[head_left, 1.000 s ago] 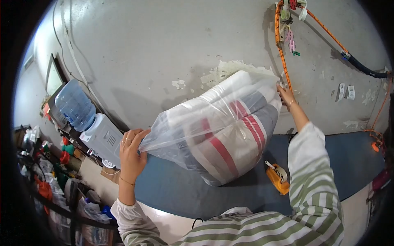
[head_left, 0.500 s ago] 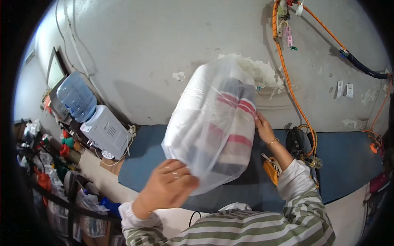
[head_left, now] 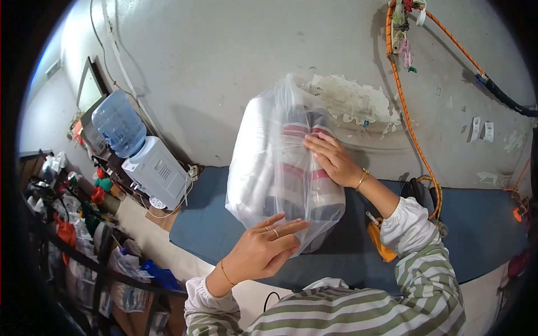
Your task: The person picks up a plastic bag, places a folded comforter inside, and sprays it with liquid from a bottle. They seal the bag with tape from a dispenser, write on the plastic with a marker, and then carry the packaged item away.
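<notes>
A clear plastic bag [head_left: 297, 207] stands on the blue-grey padded surface, close to the wall. Inside it are a puffy white bundle [head_left: 249, 151] and folded grey and pale fabric with red stripes [head_left: 291, 171]. My right hand [head_left: 334, 162] lies on the bag's upper right side, its fingers stretched out over the striped fabric. At the near lower edge of the bag, my left hand [head_left: 269, 243] touches the loose plastic with its fingers extended to the right. The underside of the bag's contents is hidden.
The padded surface [head_left: 482, 224] runs along the wall. A yellow pouch [head_left: 381, 241] and a dark object [head_left: 412, 190] lie right of the bag. An orange rope [head_left: 404, 101] hangs above. Left stand a water dispenser [head_left: 157, 173] and a cluttered rack [head_left: 78, 257].
My right hand has moved from the bag's right edge onto its upper side. My left hand has gone from a closed grip on the plastic to stretched fingers, and the bag stands straighter.
</notes>
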A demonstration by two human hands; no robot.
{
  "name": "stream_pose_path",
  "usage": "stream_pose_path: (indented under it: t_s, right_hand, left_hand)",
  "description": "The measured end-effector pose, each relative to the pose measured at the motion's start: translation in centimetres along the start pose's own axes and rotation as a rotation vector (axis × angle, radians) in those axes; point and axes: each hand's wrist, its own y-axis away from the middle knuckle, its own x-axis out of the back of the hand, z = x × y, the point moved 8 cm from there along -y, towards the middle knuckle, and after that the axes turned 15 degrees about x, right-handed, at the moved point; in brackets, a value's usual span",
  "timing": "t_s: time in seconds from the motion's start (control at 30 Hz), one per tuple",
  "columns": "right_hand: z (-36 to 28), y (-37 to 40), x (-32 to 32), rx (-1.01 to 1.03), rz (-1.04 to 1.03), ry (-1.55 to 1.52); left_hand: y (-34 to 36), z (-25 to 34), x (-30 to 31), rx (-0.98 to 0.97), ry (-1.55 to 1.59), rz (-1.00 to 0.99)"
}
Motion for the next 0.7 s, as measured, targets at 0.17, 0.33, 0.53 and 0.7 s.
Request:
stream_pose_path:
  t_s: [0.17, 0.33, 0.53, 0.7]
  right_hand:
    - [1.2, -1.5, -0.7, -0.232, -0.315, 0.002]
    - [1.1, -3.6, -2.4, -0.257, -0.378, 0.014]
    - [-10.6, 1.1, 4.7, 0.001, 0.351, -0.101]
    - [-21.2, 2.6, -0.5, 0.135, -0.068, -0.075]
  left_hand:
    - [0.0, -0.4, 0.3, 0.026, -0.005, -0.002]
    - [0.3, -1.2, 0.8, 0.088, 0.047, -0.002]
    - [1.0, -2.8, 2.5, 0.173, 0.313, 0.155]
    - [0.8, -1.6, 3.1, 0.136, 0.056, 0.193]
